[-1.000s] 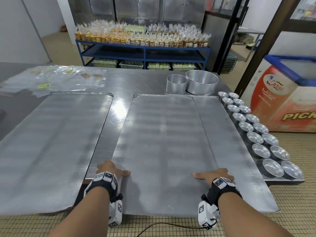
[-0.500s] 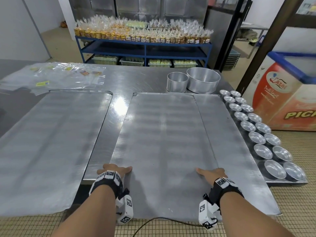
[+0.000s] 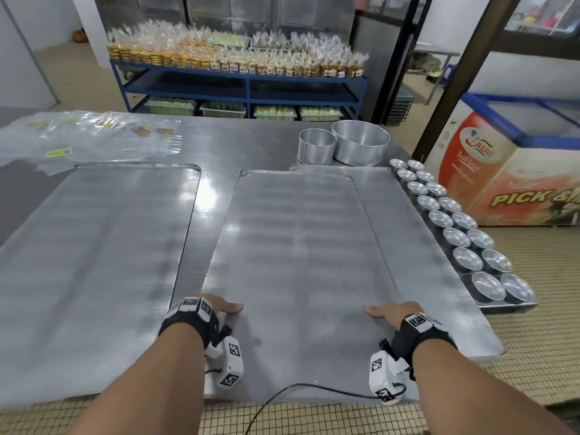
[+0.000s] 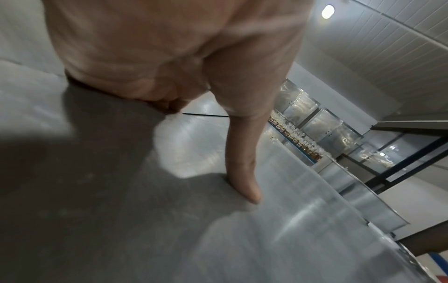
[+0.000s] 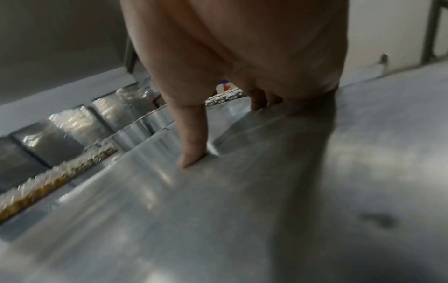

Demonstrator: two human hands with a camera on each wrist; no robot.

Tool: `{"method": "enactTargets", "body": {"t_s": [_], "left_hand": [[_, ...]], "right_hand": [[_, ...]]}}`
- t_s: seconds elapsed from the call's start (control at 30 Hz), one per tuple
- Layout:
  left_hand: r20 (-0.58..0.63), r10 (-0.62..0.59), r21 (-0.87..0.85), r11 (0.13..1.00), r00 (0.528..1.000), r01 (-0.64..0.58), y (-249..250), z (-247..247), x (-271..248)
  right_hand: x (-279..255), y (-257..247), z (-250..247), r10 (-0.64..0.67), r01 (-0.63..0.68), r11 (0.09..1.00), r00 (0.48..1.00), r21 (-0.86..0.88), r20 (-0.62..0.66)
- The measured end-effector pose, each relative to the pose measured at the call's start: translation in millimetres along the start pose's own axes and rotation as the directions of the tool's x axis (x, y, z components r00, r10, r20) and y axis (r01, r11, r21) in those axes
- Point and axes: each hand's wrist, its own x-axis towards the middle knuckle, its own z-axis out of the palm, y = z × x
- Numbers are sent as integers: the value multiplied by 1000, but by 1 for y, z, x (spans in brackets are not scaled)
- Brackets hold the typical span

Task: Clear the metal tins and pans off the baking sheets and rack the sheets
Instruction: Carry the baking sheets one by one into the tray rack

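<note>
Head view: a bare baking sheet [image 3: 298, 246] overhanging the tabletop [image 3: 219, 146] edge is gripped at both sides by the left hand [image 3: 216, 304] and right hand [image 3: 392, 312], thumbs on top, seemingly for lifting; small tins [image 3: 464, 237] are set aside right.

right hand [image 5: 242, 47], thumb down on baking sheet [image 5: 242, 210]

**Sheets side by side, tins along the right edge**

On the counter [image 3: 219, 146], one baking sheet [image 3: 94, 262] lies at the left and a second sheet [image 3: 298, 262] right of it, atop a third sheet [image 3: 417, 262]. Small tins [image 3: 455, 237] line the right edge in two rows. Two round pans [image 3: 345, 146] stand behind, near the far right corner. Plastic bags [image 3: 88, 136] lie far left.
</note>
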Motion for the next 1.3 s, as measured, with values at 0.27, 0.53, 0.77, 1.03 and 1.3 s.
{"method": "enactTargets", "body": {"t_s": [0.27,0.53,0.77,1.03,1.3], "left_hand": [[-59,108,160,982,992,-98,-35,-37,-19],[-28,96,41,995,995,-95,-68,-48,-20],[-148,-165,-470,879,975,77,-84,-37,0],[-203,-143,-580,815,969,-1,-99,-45,7],[-206,-16,-622,774,978,-118,-134,-84,18]], "right_hand": [[-47,6,41,8,-8,1000,1000,-24,-16],[-78,17,69,74,-67,989,996,134,-54],[-80,26,82,149,-133,962,988,240,-49],[-113,18,98,211,-143,917,966,373,-148],[-168,28,159,277,-81,830,919,552,-282]]}}
